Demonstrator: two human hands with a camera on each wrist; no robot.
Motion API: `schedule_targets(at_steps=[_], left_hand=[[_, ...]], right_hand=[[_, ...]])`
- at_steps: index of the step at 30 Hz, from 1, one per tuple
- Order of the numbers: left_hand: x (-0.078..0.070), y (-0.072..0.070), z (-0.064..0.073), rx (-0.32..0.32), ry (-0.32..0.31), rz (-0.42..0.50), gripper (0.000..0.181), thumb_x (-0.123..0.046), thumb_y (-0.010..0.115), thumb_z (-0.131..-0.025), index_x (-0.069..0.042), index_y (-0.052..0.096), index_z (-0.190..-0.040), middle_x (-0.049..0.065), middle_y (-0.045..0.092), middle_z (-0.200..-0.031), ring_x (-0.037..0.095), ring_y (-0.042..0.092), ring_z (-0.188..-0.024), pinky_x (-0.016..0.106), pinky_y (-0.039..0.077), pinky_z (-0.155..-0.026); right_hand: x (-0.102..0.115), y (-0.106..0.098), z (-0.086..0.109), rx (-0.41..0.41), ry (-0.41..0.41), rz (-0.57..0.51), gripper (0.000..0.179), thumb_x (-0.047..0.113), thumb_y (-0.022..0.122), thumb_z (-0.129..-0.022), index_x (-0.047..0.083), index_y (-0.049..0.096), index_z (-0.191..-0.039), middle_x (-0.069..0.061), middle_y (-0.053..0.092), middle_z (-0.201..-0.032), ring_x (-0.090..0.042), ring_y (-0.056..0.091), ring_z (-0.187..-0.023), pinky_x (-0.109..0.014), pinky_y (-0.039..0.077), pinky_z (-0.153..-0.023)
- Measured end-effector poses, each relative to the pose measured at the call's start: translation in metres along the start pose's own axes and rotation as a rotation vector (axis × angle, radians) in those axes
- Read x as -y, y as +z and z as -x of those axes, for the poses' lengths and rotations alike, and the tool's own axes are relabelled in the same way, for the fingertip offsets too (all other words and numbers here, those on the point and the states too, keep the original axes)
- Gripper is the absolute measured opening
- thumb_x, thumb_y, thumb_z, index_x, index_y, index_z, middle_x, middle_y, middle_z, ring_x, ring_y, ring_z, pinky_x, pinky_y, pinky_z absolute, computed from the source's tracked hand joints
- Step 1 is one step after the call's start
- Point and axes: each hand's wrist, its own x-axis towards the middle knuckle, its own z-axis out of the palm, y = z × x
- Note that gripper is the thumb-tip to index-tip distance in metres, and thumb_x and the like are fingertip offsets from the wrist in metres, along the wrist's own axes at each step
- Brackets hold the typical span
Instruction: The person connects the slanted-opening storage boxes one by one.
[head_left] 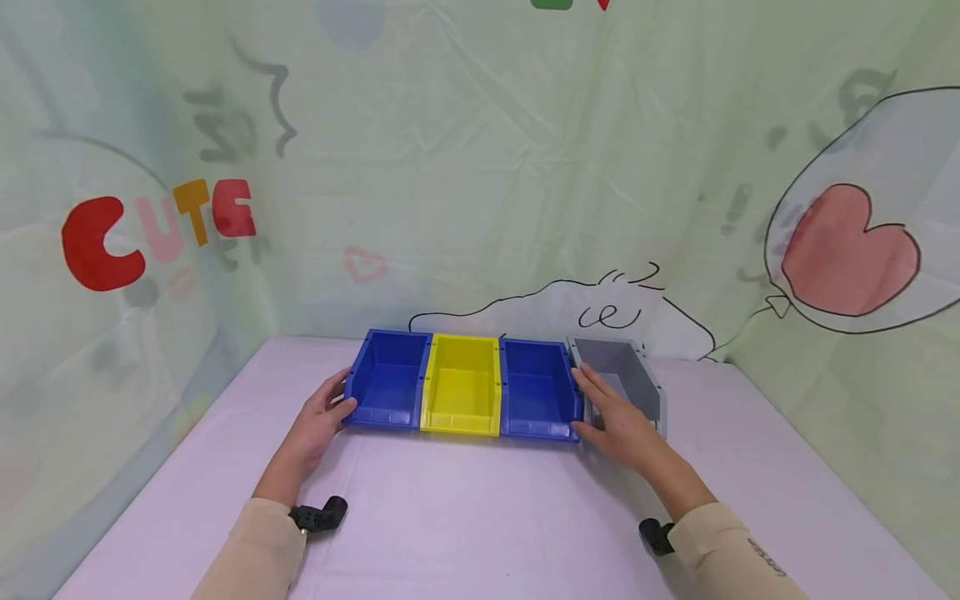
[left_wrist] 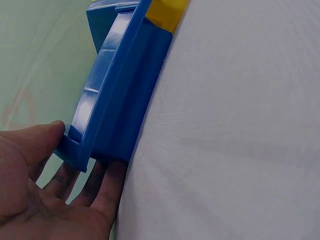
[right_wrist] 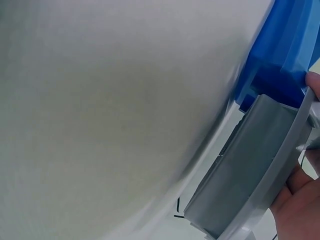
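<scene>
Side by side stand a left blue storage bin [head_left: 386, 392], a yellow bin [head_left: 461, 396], a right blue bin [head_left: 536, 396] and a grey bin [head_left: 651, 396]. My left hand [head_left: 315, 423] grips the outer front corner of the left blue bin. Up close, its thumb [left_wrist: 47, 135] rests at the front lip and the fingers [left_wrist: 107, 192] lie along the side. My right hand [head_left: 618, 423] reaches over the grey bin and holds the right blue bin by its right side, thumb at the front corner. In the right wrist view, the grey bin [right_wrist: 245, 165] hides part of that hand.
The bins stand toward the back of a table with a pale cloth [head_left: 450, 517]. A printed curtain [head_left: 480, 167] hangs behind and along both sides. Each wrist wears a black camera, the left one [head_left: 321, 514] and the right one [head_left: 657, 536].
</scene>
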Motion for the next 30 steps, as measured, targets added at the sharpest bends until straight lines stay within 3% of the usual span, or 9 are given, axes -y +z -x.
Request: schedule_targets(at_steps=[30], left_hand=[[0.001, -0.0014, 0.0003, 0.003, -0.002, -0.001, 0.061, -0.009, 0.046, -0.11, -0.019, 0.024, -0.165, 0.018, 0.022, -0.171, 0.041, 0.023, -0.157, 0.056, 0.03, -0.125]], right_hand=[[-0.0033, 0.007, 0.0001, 0.044, -0.008, -0.039, 0.079, 0.022, 0.065, -0.102, 0.005, 0.022, -0.165, -0.022, 0.018, -0.171, -0.053, 0.031, -0.149, -0.071, 0.036, -0.113]])
